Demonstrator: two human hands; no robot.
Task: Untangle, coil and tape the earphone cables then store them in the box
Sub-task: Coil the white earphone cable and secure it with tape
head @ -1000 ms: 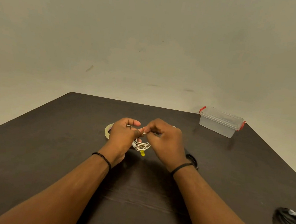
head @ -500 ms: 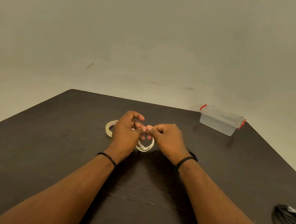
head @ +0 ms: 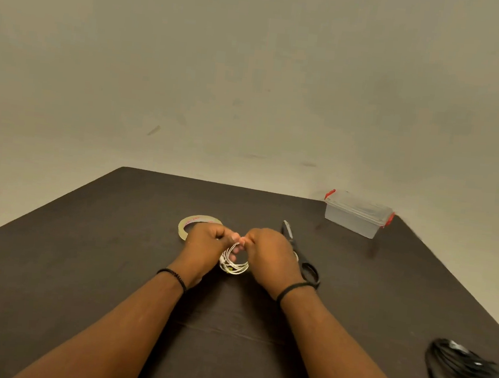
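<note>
Two bare forearms reach in from the lower edge, with no sleeves in view. The left hand (head: 205, 245) has a thin black bracelet (head: 173, 275) at the wrist, just behind the grip; it looks beaded or braided, though the detail is too fine to tell. The right hand (head: 272, 257) has a plain, smooth black band (head: 293, 289) round its wrist, slightly thicker than the other.

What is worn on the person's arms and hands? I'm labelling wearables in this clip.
Both forearms are bare, no sleeves or gloves. The left wrist carries a black beaded bracelet; the right wrist carries a plain black band. No rings or watch visible.
</note>
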